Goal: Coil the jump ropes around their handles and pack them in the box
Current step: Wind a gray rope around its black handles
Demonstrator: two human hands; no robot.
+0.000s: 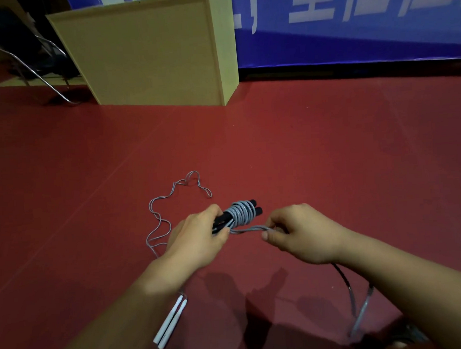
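- Hands are apart over the red floor (303, 148): the left hand (198, 241) grips the two black handles (226, 217), and the right hand (303, 234) pinches a doubled grey rope (250, 229) stretched between them.
- Grey coils (241, 212) wrap the handles near their far end.
- White handles (169, 325) of a second rope (159, 219) lie on the floor under the left forearm.
- Wooden desk (151, 49) stands well beyond.

Grey rope (241, 212), black handles (254, 206), white handles (169, 323), red floor (330, 154)
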